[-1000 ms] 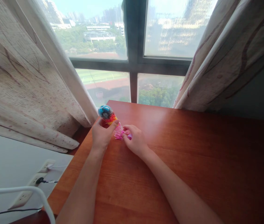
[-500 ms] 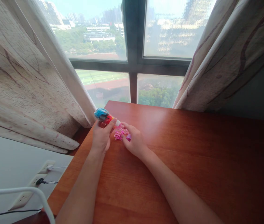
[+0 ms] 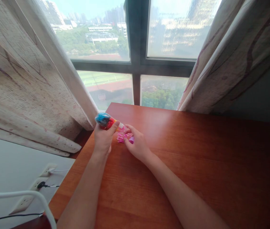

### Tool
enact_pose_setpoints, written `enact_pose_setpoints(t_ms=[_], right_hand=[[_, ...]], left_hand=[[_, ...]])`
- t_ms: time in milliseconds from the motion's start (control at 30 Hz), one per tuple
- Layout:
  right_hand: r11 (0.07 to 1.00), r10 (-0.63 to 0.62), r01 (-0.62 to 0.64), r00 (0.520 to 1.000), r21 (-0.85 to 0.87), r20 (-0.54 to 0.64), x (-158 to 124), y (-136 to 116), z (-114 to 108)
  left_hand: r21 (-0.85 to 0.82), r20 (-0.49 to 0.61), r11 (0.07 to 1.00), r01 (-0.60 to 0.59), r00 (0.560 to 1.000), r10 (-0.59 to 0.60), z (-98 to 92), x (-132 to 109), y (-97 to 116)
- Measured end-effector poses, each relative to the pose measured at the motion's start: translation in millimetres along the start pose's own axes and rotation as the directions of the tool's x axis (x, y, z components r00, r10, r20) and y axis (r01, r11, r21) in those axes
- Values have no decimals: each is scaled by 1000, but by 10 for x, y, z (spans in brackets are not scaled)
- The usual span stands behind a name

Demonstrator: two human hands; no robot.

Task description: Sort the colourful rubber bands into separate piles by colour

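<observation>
My left hand (image 3: 103,140) is closed round a clear tube (image 3: 108,121) filled with coloured clips in blue, red and yellow bands, tipped with its mouth toward the right. A small heap of pink paper clips (image 3: 122,137) lies on the wooden table (image 3: 197,165) at the tube's mouth. My right hand (image 3: 138,146) rests beside the heap with fingers curled, touching the clips and holding a small purple cap (image 3: 131,140).
Patterned curtains (image 3: 25,95) hang left and right of a dark-framed window (image 3: 137,66). Below the table's left edge, a wall socket strip (image 3: 33,187) has cables plugged in, and a white cable (image 3: 30,195) curves across.
The tube has tipped from near upright to lying toward the right, its blue end dropping left and lower. My right hand stayed by the pink clips.
</observation>
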State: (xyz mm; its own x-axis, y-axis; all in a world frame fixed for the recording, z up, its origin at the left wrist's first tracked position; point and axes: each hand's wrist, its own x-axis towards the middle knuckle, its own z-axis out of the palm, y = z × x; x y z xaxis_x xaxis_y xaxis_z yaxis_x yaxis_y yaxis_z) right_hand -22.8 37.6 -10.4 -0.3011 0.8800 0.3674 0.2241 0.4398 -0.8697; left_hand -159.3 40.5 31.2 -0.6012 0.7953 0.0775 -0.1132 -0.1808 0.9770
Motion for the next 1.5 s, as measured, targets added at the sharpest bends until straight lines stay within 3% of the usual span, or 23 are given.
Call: enact_pose_setpoints(t_ms=[167, 367, 433, 567, 700, 933, 1100, 1333, 1500], right_hand=[[999, 10, -11, 999, -33, -37, 37, -28, -34], [974, 101, -109, 994, 201, 48, 120, 1, -164], [954, 149, -167, 985, 248, 91, 134, 39, -169], [948, 222, -222, 975, 228, 27, 147, 116, -144], [954, 232, -228, 973, 194, 4, 138, 123, -147], [964, 216, -214, 976, 160, 8, 112, 80, -158], [966, 209, -208, 978, 153, 10, 106, 99, -148], [969, 205, -204, 979, 142, 6, 103, 72, -160], [972, 187, -182, 982, 149, -20, 110, 58, -159]], left_hand=[[4, 79, 993, 119, 990, -119, 5, -53, 48], [-46, 320, 981, 186, 934, -162, -27, -76, 173], [-38, 353, 988, 147, 927, -124, -39, -69, 174], [31, 175, 998, -54, 983, 48, -47, -31, 91], [145, 113, 980, -135, 986, 119, -57, 27, -29], [257, 134, 957, -137, 985, 105, -71, 53, -109], [262, 72, 953, -154, 988, 139, -78, 60, -126], [215, 70, 971, -105, 993, 92, -62, 53, -175], [87, 15, 995, -52, 999, 51, -22, 19, -97]])
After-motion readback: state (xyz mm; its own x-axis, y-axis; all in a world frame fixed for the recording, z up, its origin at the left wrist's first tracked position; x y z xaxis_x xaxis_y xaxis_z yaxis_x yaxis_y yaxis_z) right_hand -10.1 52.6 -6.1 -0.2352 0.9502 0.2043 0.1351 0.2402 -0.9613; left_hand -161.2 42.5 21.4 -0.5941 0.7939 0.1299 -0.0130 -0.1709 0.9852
